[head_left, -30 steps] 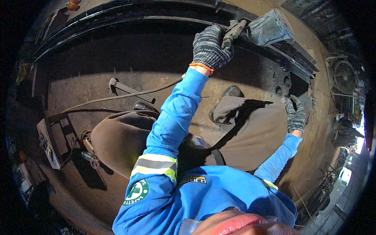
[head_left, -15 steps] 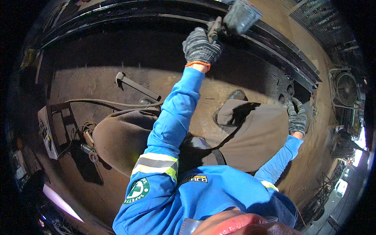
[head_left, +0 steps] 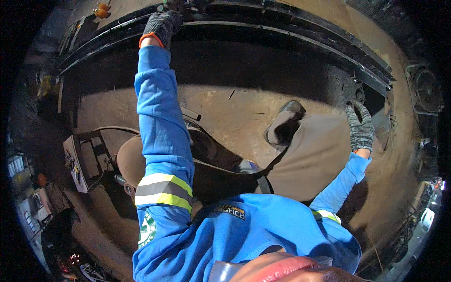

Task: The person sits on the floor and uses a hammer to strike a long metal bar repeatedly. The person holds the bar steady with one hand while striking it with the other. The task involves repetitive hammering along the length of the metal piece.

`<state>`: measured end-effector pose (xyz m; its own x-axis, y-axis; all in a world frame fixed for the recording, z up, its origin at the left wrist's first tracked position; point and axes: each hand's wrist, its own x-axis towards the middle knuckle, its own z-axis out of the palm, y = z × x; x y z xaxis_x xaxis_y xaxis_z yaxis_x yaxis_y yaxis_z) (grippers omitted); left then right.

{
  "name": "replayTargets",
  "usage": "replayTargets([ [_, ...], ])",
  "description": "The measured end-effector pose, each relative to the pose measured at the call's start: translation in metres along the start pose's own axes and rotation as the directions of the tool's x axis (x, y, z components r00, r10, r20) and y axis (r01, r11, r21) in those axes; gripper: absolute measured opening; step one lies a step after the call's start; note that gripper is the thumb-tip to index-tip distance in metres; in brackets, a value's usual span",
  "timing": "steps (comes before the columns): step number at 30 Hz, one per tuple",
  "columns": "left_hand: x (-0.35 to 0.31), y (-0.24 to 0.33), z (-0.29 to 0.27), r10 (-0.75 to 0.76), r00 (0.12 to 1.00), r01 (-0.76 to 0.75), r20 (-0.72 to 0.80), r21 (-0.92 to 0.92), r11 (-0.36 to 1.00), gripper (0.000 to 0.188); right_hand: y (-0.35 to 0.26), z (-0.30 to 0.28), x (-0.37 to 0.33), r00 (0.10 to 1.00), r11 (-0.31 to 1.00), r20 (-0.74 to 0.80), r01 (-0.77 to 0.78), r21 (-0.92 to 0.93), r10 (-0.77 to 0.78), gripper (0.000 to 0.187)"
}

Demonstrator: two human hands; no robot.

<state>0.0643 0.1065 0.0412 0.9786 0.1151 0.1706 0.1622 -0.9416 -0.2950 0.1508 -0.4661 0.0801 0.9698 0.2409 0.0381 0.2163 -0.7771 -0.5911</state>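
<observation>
My left hand (head_left: pixel 161 27), in a grey striped knit glove with an orange cuff, reaches to the far dark steel beam (head_left: pixel 282 32). Its fingers are closed round a spray gun (head_left: pixel 162 8), of which only small greenish parts show at the top edge; its cup cannot be made out. On the right, beside my bent leg (head_left: pixel 307 150), is my right hand (head_left: pixel 361 126), gloved alike. A gap shows between its thumb and fingers, and I see nothing in it. Just beyond its fingertips lies a small round disc (head_left: pixel 360 95).
A flat metal bar (head_left: pixel 191 114) lies on the floor, partly behind my left sleeve. A hose (head_left: pixel 112 128) runs by an open metal box (head_left: pixel 77 164) at left. An orange object (head_left: pixel 101 10) sits beyond the beam. At far right stands a round fan (head_left: pixel 428 90).
My left hand has swung left along the beam, taking the spray gun mostly out of sight. The right hand keeps its place by the leg. The whole view has shifted slightly.
</observation>
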Motion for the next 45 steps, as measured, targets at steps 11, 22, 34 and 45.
replayTargets([
  [11, 0.043, 0.068, -0.055, 0.080, 0.985, -0.100, -0.150, -0.130, 0.986, 0.012, 0.003, -0.004, -0.001, 0.999, 0.995, -0.048, -0.010, -0.097, 0.005, 0.030],
  [22, 0.075, 0.061, -0.053, 0.071, 0.993, -0.085, -0.097, -0.153, 0.985, 0.015, 0.005, -0.010, 0.000, 0.999, 0.998, -0.035, -0.035, -0.045, 0.033, 0.029],
  [34, 0.051, -0.032, -0.017, -0.275, 0.957, 0.287, 0.090, -0.182, 0.940, 0.021, -0.011, -0.017, -0.004, 0.999, 0.999, 0.013, -0.039, -0.011, 0.039, 0.035],
  [45, 0.040, -0.054, -0.007, -0.342, 0.932, 0.360, 0.125, -0.177, 0.916, 0.026, -0.024, -0.017, -0.007, 0.999, 0.996, -0.009, -0.037, -0.080, 0.037, 0.037],
])
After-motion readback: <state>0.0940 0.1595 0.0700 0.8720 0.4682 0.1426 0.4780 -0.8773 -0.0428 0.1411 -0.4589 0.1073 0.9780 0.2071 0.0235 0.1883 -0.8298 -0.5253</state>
